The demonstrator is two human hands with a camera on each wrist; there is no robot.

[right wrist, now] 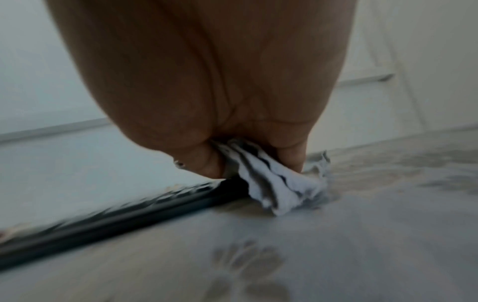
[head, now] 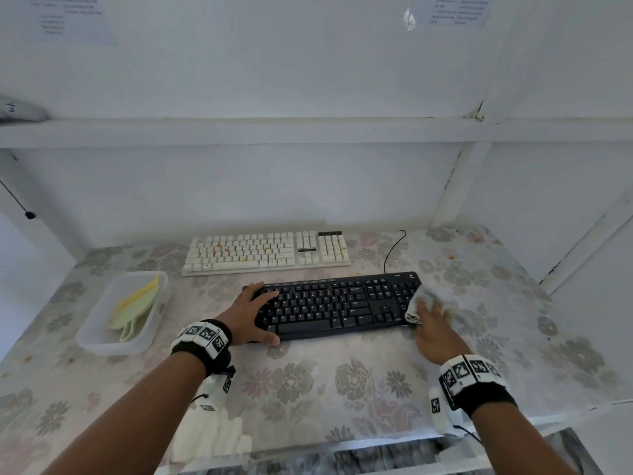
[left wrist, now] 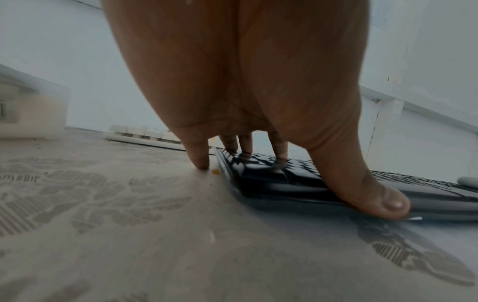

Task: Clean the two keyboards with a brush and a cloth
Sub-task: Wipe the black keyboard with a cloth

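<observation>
A black keyboard point(head: 335, 305) lies across the middle of the flowered table, and a white keyboard point(head: 267, 252) with orange crumbs on its keys lies behind it. My left hand point(head: 251, 311) rests on the black keyboard's left end point(left wrist: 271, 173), fingers straight on the keys, thumb along the front edge. My right hand point(head: 433, 325) grips a crumpled white cloth point(head: 419, 299) against the keyboard's right end. In the right wrist view the cloth point(right wrist: 274, 183) bunches between thumb and fingers, touching the keyboard's corner point(right wrist: 129, 220). A pale green and yellow brush point(head: 137, 303) lies in a container.
The clear plastic container point(head: 102, 344) stands at the left of the table. A black cable point(head: 390, 248) runs from the black keyboard toward the back wall. A white shelf point(head: 308, 132) spans overhead. An orange crumb point(left wrist: 214, 171) lies beside my left little finger.
</observation>
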